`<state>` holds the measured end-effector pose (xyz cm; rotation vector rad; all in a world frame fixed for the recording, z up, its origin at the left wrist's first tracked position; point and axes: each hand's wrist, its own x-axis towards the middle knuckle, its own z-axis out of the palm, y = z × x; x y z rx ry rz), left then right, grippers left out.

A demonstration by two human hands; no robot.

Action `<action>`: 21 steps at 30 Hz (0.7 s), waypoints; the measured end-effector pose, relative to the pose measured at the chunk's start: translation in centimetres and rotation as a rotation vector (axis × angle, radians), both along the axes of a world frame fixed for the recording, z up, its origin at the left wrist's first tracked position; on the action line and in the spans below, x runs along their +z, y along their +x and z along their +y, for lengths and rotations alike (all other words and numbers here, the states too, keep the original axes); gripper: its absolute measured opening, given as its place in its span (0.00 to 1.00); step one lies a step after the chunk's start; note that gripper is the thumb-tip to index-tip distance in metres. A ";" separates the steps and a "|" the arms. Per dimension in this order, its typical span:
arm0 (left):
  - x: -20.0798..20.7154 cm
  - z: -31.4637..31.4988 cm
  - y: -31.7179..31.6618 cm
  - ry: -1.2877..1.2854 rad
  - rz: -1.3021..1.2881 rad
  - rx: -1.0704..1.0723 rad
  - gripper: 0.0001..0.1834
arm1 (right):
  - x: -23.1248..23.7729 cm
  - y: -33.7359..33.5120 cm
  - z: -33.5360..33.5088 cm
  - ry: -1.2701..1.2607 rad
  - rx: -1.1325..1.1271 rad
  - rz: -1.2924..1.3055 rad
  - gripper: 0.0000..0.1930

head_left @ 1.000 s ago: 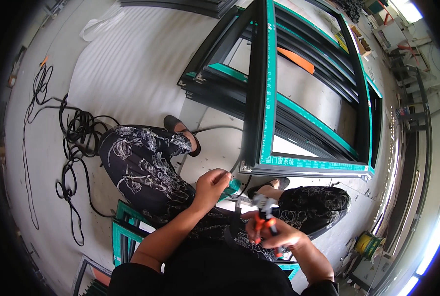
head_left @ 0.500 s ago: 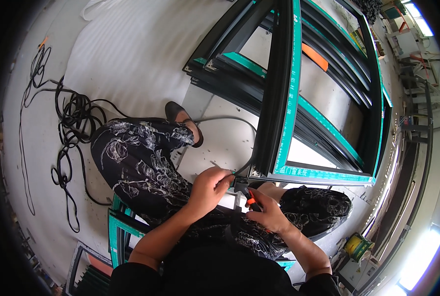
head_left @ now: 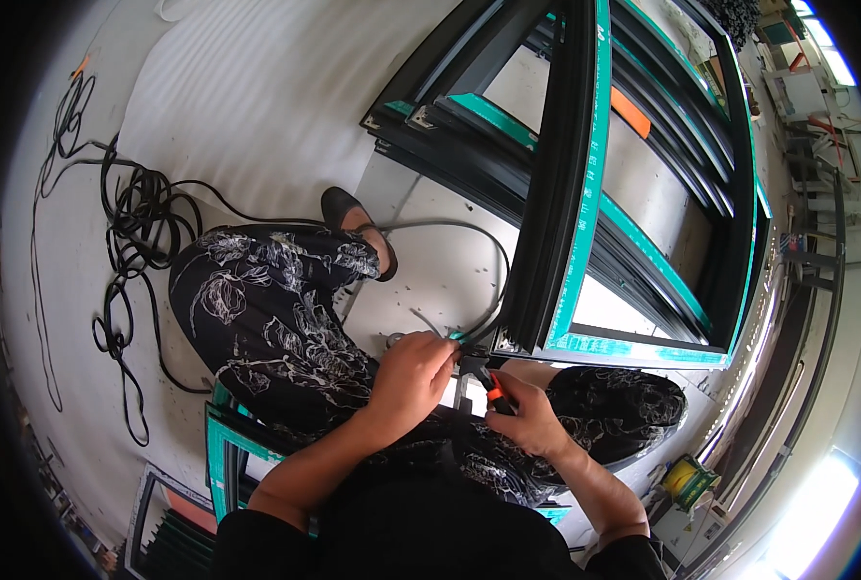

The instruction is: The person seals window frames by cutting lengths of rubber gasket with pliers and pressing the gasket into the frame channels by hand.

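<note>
In front of my lap, my left hand (head_left: 417, 372) is closed, its thumb and fingers pinching the end of a black rubber strip (head_left: 504, 253). The strip curves up past a shoe and runs left to a tangled pile. My right hand (head_left: 529, 414) is wrapped around hand cutters with orange and black handles (head_left: 497, 395). Their dark head lies beside my left fingertips, at the strip's end; whether the blades touch it I cannot make out. Just beyond both hands is the near corner of a black window frame (head_left: 517, 329) faced with green film.
More black frames are stacked behind that one, with an orange piece (head_left: 631, 113) among them. The strip's tangled pile (head_left: 145, 217) lies on the floor at left. Smaller green-edged frames (head_left: 220, 454) stand beside my left arm. A yellow spool (head_left: 688, 481) sits at lower right.
The view has shifted slightly, so the frames appear a little farther right. Both hands keep nearly the same hold, and the strip's loop looks a bit wider.
</note>
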<state>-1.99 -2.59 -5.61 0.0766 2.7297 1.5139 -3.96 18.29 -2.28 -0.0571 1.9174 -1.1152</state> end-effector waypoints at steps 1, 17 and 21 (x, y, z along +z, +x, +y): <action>0.0 0.0 0.0 0.001 -0.002 0.001 0.07 | 0.3 -0.2 -0.1 0.037 0.021 0.003 0.30; 0.3 -0.1 -0.5 -0.044 -0.012 -0.051 0.09 | 0.4 -0.2 0.2 0.172 0.096 0.209 0.25; 0.4 0.2 -0.3 0.017 -0.019 -0.033 0.06 | 0.2 0.8 0.3 0.141 0.051 0.316 0.25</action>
